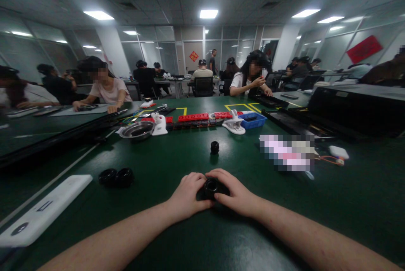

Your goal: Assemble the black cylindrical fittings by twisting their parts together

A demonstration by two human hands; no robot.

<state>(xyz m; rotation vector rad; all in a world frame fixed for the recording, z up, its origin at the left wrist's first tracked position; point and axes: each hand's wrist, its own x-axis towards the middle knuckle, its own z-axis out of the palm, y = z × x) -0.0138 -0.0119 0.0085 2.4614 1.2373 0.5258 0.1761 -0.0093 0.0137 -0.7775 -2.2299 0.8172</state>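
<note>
Near the front of the green table [152, 153], my left hand [189, 193] and my right hand [236, 191] close around a black ring-shaped part [210, 186] from both sides. Its round opening faces up between my fingers. The fingers of both hands are curled against it, and its lower side is partly hidden. Beyond my hands a smaller black cylindrical part [214, 148] stands upright on the table. To the left, two black round parts [108, 177] [124, 176] lie side by side, touching.
A white device [47, 210] lies at the left. Farther back are a metal bowl [137, 130], white clamps [234, 123], red blocks [193, 117] and a blue tray [253, 121]. Black panels flank the table. People [103, 81] [253, 75] sit across from me.
</note>
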